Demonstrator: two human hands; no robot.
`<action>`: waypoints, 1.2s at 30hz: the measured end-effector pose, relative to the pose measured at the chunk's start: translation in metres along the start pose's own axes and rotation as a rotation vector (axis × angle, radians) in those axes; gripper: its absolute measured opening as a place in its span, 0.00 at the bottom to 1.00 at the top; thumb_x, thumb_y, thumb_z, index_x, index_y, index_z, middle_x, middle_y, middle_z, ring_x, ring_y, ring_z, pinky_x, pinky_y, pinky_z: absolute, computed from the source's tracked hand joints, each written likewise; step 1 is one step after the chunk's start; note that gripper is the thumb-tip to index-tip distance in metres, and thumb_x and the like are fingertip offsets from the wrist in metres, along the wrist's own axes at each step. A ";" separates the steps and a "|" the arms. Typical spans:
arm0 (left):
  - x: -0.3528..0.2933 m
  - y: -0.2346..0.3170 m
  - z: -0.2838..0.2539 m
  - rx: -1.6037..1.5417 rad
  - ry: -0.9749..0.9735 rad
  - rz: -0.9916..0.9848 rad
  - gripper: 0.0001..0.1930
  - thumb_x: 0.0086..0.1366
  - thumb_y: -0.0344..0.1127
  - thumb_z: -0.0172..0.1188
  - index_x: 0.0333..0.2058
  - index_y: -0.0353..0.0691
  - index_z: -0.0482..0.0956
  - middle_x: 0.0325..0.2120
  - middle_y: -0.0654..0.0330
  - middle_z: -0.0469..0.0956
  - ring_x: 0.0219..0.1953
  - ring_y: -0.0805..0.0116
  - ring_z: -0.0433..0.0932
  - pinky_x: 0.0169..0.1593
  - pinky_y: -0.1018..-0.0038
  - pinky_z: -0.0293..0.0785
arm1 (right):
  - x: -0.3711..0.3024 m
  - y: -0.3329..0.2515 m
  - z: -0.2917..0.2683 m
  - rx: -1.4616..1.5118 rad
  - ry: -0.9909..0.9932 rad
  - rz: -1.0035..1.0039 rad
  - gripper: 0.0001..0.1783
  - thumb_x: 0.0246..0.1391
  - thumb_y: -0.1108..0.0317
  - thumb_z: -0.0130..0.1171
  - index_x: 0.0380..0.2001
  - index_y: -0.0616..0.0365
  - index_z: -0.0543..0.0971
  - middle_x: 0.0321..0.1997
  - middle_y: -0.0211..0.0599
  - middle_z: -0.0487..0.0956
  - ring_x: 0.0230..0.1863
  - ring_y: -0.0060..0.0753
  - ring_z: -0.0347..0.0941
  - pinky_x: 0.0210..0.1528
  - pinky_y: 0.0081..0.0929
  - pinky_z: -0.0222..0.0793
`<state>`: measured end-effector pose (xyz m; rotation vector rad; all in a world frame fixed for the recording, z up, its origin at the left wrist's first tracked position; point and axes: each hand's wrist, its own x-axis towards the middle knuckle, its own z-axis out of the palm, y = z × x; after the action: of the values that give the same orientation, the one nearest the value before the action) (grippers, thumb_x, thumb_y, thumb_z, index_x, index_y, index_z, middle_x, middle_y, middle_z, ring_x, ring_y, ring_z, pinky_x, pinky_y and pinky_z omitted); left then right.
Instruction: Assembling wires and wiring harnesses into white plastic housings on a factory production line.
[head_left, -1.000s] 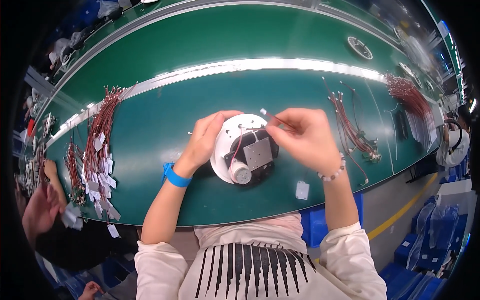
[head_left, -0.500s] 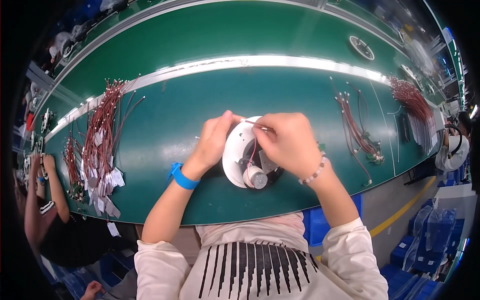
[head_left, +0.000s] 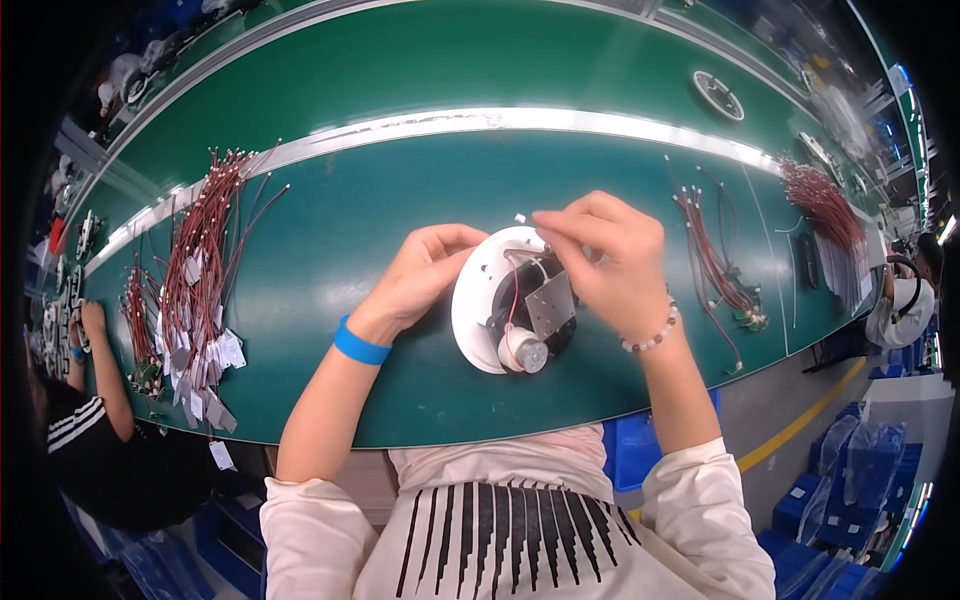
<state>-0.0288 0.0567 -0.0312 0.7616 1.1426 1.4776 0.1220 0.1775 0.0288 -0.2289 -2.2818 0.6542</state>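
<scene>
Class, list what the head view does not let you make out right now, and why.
In the head view:
Some fingertips of the left hand: hidden behind the white disc.
The disc's far face: turned away from the camera.
Pins of the white connector by the right hand: too small.
Area behind the metal plate: covered by it.

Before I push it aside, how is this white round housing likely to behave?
The white round housing is probably stiff: its outline shows an even curve beside the left hand. It may be heavier toward its near side, where the cylindrical motor sits, and could tip that way. Its thin red wire, bowing toward the motor, looks floppy and might snag.
</scene>
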 end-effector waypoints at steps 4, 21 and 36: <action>-0.001 -0.001 -0.001 -0.008 0.019 -0.004 0.09 0.57 0.28 0.49 0.36 0.30 0.71 0.31 0.56 0.75 0.32 0.73 0.75 0.37 0.79 0.73 | 0.000 -0.007 -0.005 -0.057 -0.220 -0.054 0.06 0.34 0.79 0.56 0.21 0.58 0.77 0.18 0.33 0.71 0.17 0.28 0.66 0.18 0.20 0.61; -0.006 0.002 -0.002 0.093 -0.031 0.052 0.10 0.56 0.27 0.51 0.37 0.29 0.74 0.31 0.56 0.76 0.32 0.74 0.74 0.37 0.79 0.71 | -0.001 -0.017 0.013 -0.261 -0.295 -0.146 0.05 0.34 0.76 0.56 0.21 0.61 0.75 0.21 0.36 0.69 0.21 0.35 0.68 0.20 0.26 0.64; -0.005 0.014 -0.018 0.391 -0.037 0.148 0.08 0.54 0.27 0.54 0.33 0.31 0.77 0.26 0.61 0.76 0.29 0.77 0.73 0.34 0.80 0.70 | 0.021 0.051 0.009 0.772 -0.874 0.614 0.16 0.47 0.68 0.54 0.40 0.66 0.72 0.37 0.36 0.75 0.39 0.22 0.69 0.43 0.18 0.63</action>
<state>-0.0486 0.0475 -0.0232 1.1581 1.3915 1.3674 0.0991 0.2245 0.0100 -0.2981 -2.4891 2.2388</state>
